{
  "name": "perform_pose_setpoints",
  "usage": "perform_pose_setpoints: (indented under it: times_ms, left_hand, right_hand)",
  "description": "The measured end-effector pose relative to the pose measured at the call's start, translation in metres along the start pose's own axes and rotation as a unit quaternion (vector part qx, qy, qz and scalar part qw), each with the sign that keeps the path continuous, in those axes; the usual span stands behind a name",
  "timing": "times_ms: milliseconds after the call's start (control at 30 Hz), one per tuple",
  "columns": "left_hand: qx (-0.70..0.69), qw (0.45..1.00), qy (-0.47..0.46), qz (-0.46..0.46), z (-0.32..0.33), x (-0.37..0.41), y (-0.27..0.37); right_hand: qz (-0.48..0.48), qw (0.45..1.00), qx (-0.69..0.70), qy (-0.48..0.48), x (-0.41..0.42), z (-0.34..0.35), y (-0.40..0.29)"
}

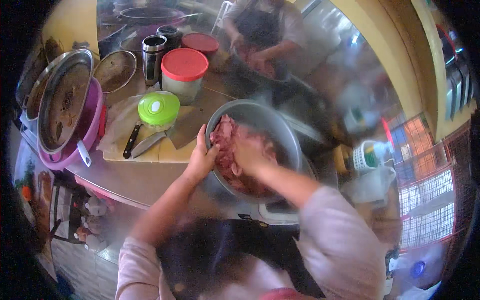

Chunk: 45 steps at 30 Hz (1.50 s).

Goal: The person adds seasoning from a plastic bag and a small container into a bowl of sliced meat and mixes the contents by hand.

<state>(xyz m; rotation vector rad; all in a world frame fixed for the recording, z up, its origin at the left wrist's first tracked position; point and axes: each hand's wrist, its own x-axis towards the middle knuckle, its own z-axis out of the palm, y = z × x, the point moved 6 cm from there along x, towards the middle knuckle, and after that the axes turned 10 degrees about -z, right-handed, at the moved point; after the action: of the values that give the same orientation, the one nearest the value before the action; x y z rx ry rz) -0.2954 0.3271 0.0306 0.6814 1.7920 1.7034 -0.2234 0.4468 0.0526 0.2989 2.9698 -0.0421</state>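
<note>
A large grey metal bowl (291, 123) holds a heap of raw pink meat pieces (225, 132). My left hand (202, 156) grips the bowl's left rim, thumb on the inside and fingers along the outer wall. Deep in the bowl, my right hand (249, 153) presses into the meat. It is blurred, and its fingers are hidden among the pieces. A black-handled knife (142, 145) lies left of the bowl on a yellow cutting board (148, 156), beside a container with a green lid (159, 107).
Behind the board stand a red-lidded tub (185, 65) and a steel travel mug (153, 60). A purple basin (95, 108) with a glass pan lid (67, 101) leans at far left. A reflective panel (318, 48) rises behind the bowl. To the right sits a white basket (360, 156).
</note>
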Motion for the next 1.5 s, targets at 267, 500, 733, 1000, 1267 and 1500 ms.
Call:
perform_pose_setpoints:
  times_ms: [267, 500, 733, 1000, 1267, 1500]
  left_hand:
    - [-0.042, 0.997, 0.038, 0.06, 0.032, -0.064, -0.024]
    - [0.04, 0.998, -0.025, -0.037, 0.011, -0.022, -0.011]
    - [0.013, 0.998, 0.005, -0.061, -0.02, 0.027, -0.005]
    - [0.056, 0.991, 0.082, -0.089, -0.005, -0.004, 0.003]
    - [0.021, 0.996, 0.086, -0.027, -0.005, -0.006, 0.013]
    - [0.02, 0.995, 0.084, -0.057, -0.003, -0.004, 0.006]
  right_hand:
    - [-0.031, 0.999, -0.027, 0.015, 0.022, 0.026, 0.023]
    - [-0.168, 0.965, 0.144, -0.143, -0.045, -0.015, 0.024]
    - [0.001, 0.932, 0.34, -0.126, 0.009, -0.028, 0.107]
    - [-0.14, 0.958, 0.124, -0.219, 0.089, 0.016, 0.011]
    - [-0.281, 0.905, -0.142, -0.287, -0.012, -0.007, -0.065]
    - [-0.245, 0.968, -0.047, 0.013, -0.091, -0.009, 0.017]
